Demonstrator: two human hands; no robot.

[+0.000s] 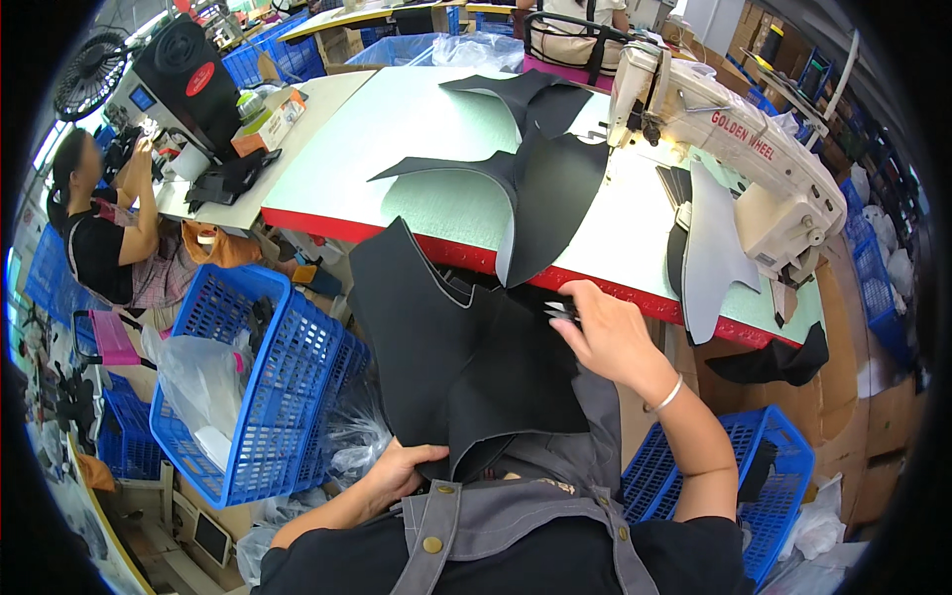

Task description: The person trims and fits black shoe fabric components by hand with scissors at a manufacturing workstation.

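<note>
A black sheet-material piece point(407, 337) with a curved cut-out lies across my lap, its far end reaching up to the table's red edge. My left hand point(402, 468) is closed on its near lower edge, thumb on top. Beside the piece's right side, my right hand point(610, 332) grips thread snips point(561, 311), their metal tips pointing left. Most of the snips is hidden by my fingers. More black shaped pieces point(557, 193) with pale undersides lie on the pale green table point(327, 178), one hanging over its front edge near my right hand.
At the table's right stands a white sewing machine point(739, 129), with a grey-white piece point(712, 253) beside it. A blue crate point(263, 397) holding plastic bags is at my left. Another blue crate point(783, 436) stands at my right. A co-worker point(109, 218) sits far left.
</note>
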